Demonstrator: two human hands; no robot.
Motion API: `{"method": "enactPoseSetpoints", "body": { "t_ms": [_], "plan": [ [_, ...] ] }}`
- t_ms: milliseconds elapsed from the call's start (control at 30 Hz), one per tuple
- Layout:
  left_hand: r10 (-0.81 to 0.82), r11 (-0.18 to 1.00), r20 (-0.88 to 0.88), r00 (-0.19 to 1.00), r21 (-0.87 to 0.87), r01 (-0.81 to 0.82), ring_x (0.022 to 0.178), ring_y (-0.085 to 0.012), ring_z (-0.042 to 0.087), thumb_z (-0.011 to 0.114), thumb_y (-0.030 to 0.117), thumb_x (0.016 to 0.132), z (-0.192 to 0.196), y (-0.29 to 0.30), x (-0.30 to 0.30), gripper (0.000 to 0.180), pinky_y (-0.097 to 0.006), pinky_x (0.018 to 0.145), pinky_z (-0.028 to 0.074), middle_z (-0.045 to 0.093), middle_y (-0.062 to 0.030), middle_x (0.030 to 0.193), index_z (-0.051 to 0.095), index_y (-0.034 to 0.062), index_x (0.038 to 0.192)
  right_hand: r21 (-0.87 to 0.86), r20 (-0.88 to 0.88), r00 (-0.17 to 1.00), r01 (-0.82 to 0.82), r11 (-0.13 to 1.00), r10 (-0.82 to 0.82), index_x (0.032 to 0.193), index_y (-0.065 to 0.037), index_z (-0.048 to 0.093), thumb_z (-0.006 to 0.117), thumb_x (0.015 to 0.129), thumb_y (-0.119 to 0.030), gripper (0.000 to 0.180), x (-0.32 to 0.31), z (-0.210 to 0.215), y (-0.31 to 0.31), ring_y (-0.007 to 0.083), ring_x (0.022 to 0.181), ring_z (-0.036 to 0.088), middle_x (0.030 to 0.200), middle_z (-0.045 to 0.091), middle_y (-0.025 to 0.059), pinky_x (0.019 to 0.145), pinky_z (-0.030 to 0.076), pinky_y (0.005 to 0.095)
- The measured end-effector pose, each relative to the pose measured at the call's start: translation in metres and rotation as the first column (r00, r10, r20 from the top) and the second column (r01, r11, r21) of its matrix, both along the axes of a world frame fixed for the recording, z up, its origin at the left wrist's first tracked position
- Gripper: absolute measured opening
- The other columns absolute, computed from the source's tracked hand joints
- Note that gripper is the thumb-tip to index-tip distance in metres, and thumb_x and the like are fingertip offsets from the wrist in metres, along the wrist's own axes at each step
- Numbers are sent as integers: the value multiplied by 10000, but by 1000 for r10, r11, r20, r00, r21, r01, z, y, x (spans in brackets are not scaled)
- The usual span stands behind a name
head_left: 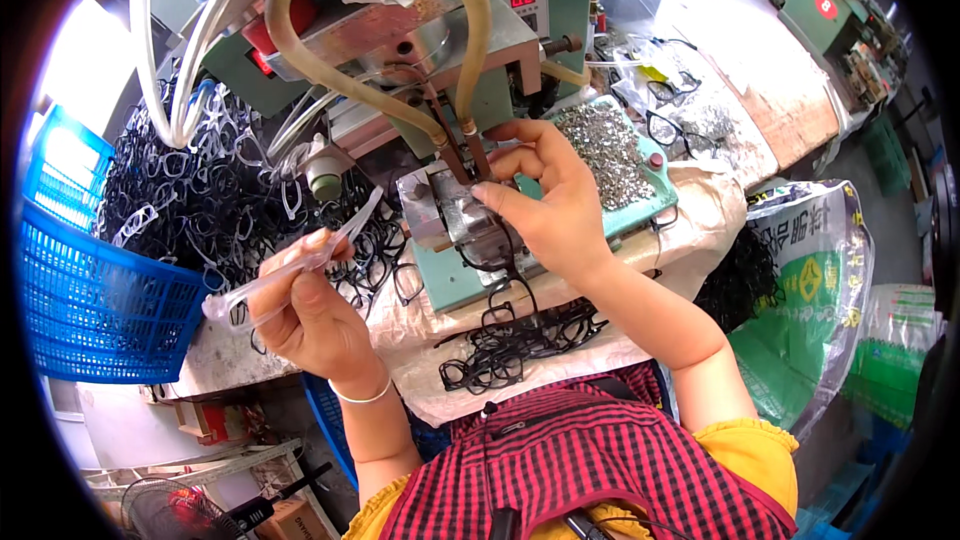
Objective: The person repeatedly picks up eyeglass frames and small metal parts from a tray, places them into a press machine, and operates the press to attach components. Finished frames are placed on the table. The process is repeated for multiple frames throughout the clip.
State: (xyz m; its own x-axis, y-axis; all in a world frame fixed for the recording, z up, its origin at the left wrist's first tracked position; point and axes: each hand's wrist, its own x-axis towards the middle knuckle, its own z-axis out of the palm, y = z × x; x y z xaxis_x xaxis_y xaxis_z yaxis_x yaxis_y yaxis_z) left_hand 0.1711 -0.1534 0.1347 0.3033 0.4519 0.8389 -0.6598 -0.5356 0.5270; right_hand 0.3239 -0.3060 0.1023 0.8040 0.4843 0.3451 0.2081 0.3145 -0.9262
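The left hand (318, 318) held a clear plastic piece (240, 296); the right hand (552, 198) was at the metal fixture (462, 218), its thumb and fingers close around two brown bars (457, 162); dark frames (520, 348) lay before the green base (442, 278); small metal bits (604, 155) covered its right part; more frames (185, 190) were heaped by the blue basket (95, 285).

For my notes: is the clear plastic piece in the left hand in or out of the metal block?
Out: the left hand holds the clear plastic piece left of the metal block, both ends outside it.
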Motion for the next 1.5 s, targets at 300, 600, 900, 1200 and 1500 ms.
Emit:
{"method": "enactPoseSetpoints", "body": {
  "t_ms": [300, 600, 900, 1200, 1500],
  "plan": [
    [182, 923, -239, 954, 376, -81, 832, -225, 716, 728, 14, 839, 2, -25, 10, 99, -396, 811, 549, 756, -106, 893, 713, 51, 929, -254, 378, 925, 140, 957, -36, 1205, -42, 634, 714, 820, -89, 395, 10, 6, -37, 290, 1245, 569, 1148, 680, 164, 1059, 418, 417],
    [145, 764, -350, 926, 634, 120, 839, -257, 669, 822, 95, 737, -25, -43, 23, 191, -497, 908, 520, 752, -60, 960, 748, 97, 913, -316, 814, 520, 769, 555, -257, 851, -126, 741, 760, 753, -180, 114, 86, -98, -79, 386, 1249, 537, 1217, 638, 188, 1001, 478, 478],
    [265, 731, -394, 880, 678, 83, 1010, -344, 688, 747, 210, 873, -29, -52, 6, 224, -541, 1027, 460, 740, -133, 1046, 706, 59, 1032, -442, 850, 521, 783, 438, -74, 910, -122, 722, 696, 777, -199, 156, 100, -95, -3, 323, 1185, 571, 1079, 637, 116, 791, 544, 440],
    [800, 566, -520, 300, 488, -665, 1062, -245, 653, 581, 127, 1022, -78, 59, -145, 261, -338, 963, 486, 701, -155, 1172, 657, -65, 1181, -96, -58, 829, 550, 830, -556, 1000, -48, 744, 649, 910, -131, 155, 67, -79, -107, 133, 813, 648, 883, 723, 40, 750, 499, 272],
    [679, 669, -631, 376, 319, -672, 930, -158, 642, 628, 143, 997, -104, 147, -123, 226, -275, 855, 507, 719, -76, 1053, 704, -29, 1122, -11, -39, 930, 366, 930, -366, 969, -18, 763, 734, 849, -63, 132, 76, -67, -39, 99, 771, 656, 852, 739, 45, 719, 499, 240]
  ]
}}
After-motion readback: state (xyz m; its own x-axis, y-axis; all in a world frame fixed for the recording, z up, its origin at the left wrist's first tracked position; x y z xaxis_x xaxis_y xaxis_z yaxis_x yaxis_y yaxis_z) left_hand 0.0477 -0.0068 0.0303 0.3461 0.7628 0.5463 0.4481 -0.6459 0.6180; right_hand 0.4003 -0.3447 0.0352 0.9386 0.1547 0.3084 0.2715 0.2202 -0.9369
